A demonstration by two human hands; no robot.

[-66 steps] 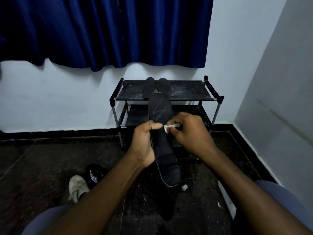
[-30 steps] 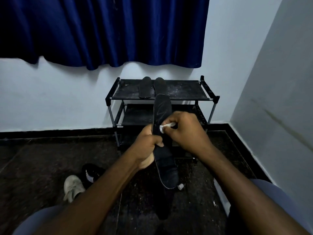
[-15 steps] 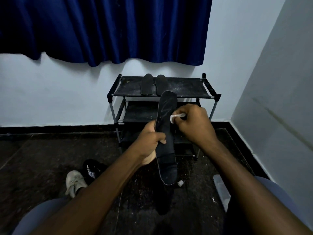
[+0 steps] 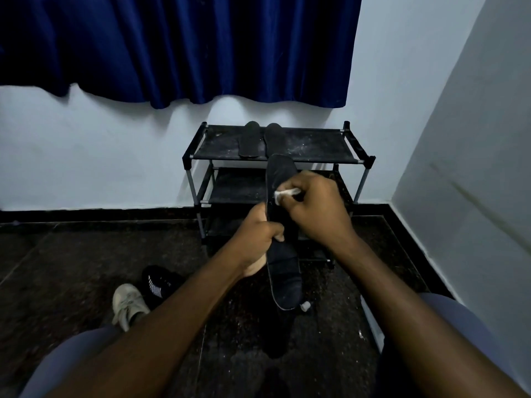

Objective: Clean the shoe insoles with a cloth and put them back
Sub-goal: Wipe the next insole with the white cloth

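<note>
Black insole [image 4: 283, 268] gripped round its middle in left hand [image 4: 260, 239], held upright in front of rack [image 4: 316, 145]. Pinching white cloth [image 4: 284, 193] in right hand [image 4: 316, 208], pressing it against insole's upper part. Atop rack, two more insoles [image 4: 249, 139] side by side. On floor to left, white shoe [image 4: 128, 304] beside black shoe [image 4: 159, 281]

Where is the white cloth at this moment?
In the head view, the white cloth is near the centre, pinched in the right hand against the upper part of the insole that the left hand grips.
</note>
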